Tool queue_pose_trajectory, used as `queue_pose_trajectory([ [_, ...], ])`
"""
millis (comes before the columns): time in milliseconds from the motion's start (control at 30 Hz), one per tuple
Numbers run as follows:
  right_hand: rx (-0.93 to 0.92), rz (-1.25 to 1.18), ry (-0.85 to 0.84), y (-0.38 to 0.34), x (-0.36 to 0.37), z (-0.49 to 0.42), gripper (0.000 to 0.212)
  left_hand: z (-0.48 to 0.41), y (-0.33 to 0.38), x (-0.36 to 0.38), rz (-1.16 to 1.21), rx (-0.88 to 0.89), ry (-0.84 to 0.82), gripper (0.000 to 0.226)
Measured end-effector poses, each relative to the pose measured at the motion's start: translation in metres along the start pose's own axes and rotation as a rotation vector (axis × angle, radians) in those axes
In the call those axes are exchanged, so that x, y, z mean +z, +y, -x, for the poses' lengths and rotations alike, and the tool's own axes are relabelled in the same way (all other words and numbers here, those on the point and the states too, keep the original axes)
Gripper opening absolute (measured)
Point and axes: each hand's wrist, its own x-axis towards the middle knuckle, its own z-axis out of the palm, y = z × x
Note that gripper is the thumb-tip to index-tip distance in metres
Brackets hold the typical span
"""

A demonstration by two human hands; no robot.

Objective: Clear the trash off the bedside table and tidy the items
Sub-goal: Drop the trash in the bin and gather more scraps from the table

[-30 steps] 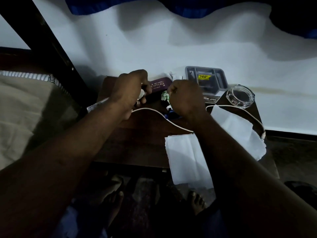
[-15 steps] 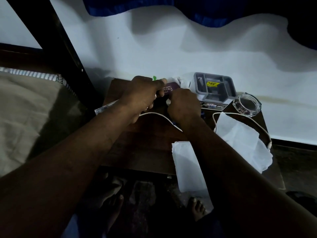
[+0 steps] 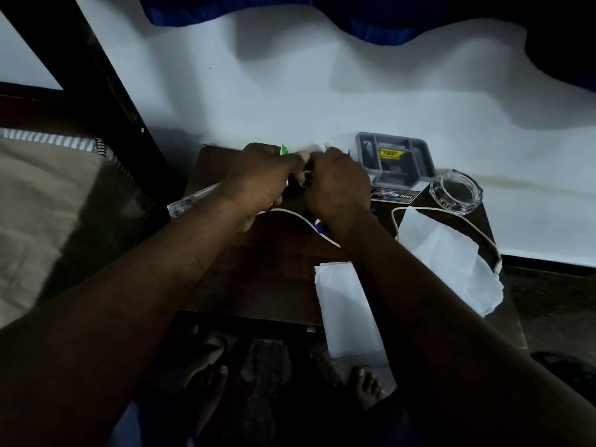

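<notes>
Both hands meet at the back of the dark wooden bedside table [image 3: 258,279]. My left hand [image 3: 261,179] is curled round small trash, and a green scrap [image 3: 284,150] sticks up above its knuckles. My right hand [image 3: 338,185] is curled beside it, fingers hidden; crumpled white paper [image 3: 319,146] shows just behind it. What each hand grips is mostly covered. A white cable [image 3: 296,217] runs under both wrists. Two white tissues lie on the table, one [image 3: 342,304] over the front edge, one [image 3: 451,256] at the right.
A grey plastic tray [image 3: 395,162] with a yellow label sits at the back, on a dark printed box [image 3: 395,195]. A glass ashtray [image 3: 458,191] stands at the back right. A clear tube [image 3: 190,203] pokes out left. The bed [image 3: 48,204] lies left; bare feet show below.
Both hands moved further back on the table and closer together. The purple box seen earlier between them is now covered. A green scrap now shows above my left hand.
</notes>
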Motion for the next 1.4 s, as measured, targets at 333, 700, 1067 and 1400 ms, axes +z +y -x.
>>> queue_pose_trajectory([
  [333, 0.06, -0.265, -0.018, 0.02, -0.032, 0.007, 0.033, -0.005, 0.002, 0.018, -0.062, 0.042, -0.039, 0.031],
  [700, 0.168, -0.494, 0.181, 0.048, -0.063, 0.017, 0.018, -0.026, 0.015, 0.018, -0.576, 0.298, 0.003, 0.022],
  [1067, 0.519, -1.21, 0.176, 0.094, -0.088, 0.022, 0.02, -0.039, 0.007, 0.045, -0.551, 0.193, -0.091, 0.017],
  [1400, 0.721, -1.573, 0.014, 0.095, -0.106, 0.029, 0.026, -0.056, -0.026, 0.091, -0.786, 0.212, -0.11, 0.057],
])
